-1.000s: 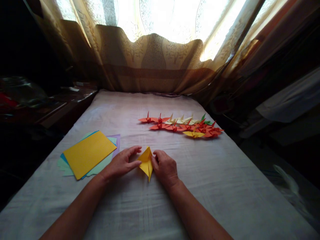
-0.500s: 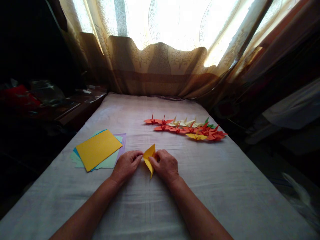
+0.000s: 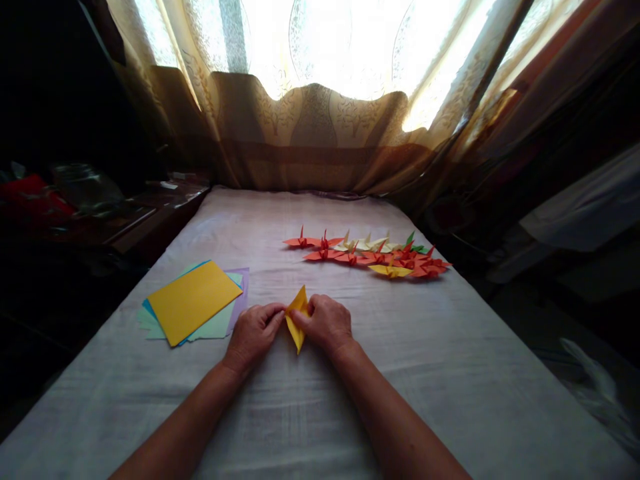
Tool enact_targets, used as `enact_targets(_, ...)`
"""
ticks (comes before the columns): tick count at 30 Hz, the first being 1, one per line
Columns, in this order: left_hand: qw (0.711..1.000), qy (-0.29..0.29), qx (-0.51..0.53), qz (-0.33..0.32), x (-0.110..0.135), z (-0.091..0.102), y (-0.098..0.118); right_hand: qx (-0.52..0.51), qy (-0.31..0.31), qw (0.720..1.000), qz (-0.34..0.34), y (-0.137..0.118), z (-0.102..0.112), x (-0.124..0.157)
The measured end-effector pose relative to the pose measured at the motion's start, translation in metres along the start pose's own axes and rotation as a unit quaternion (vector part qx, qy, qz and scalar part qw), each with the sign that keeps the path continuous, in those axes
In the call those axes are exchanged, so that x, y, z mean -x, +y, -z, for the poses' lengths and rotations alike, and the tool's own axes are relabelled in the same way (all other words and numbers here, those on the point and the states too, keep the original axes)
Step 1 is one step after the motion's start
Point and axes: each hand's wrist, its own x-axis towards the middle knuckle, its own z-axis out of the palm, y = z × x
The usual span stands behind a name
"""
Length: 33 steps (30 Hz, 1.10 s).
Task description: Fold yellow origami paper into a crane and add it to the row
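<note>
A folded yellow paper piece, narrow and pointed at both ends, lies on the white cloth-covered table between my hands. My left hand pinches its left edge with closed fingers. My right hand presses and pinches its right edge, fingers curled over it. Both forearms reach in from the bottom of the view.
A stack of coloured paper sheets, yellow on top, lies to the left. A row of finished paper cranes, mostly red and orange with some cream, yellow and green, sits farther back right. Curtains hang behind; dark clutter stands on both sides.
My left fingers went from spread to pinched on the yellow paper. Both hands closed in on it, and the paper looks narrower now.
</note>
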Motion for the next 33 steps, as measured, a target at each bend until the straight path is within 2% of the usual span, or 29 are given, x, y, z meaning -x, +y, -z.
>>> enact_targets(11,1.000,0.003,0.014,0.007,-0.003,0.002,0.004,0.003,-0.009,1.000,-0.021,-0.001,-0.001,-0.005)
enact_targets(19,0.995,-0.075,-0.064,0.030,-0.023,0.008,0.014,0.027,-0.019,0.999,-0.040,-0.009,0.003,-0.009)
enact_targets(24,0.996,-0.052,-0.075,0.004,-0.017,0.005,0.016,0.024,-0.013,0.999,-0.046,-0.009,0.002,-0.009)
enact_targets(30,0.995,-0.048,-0.085,-0.012,-0.012,0.002,0.016,-0.027,0.011,0.999,-0.038,-0.001,-0.004,-0.007)
enact_targets(33,0.994,-0.045,-0.096,-0.015,-0.012,0.001,0.016,-0.139,0.025,0.990,-0.010,0.009,-0.006,-0.009)
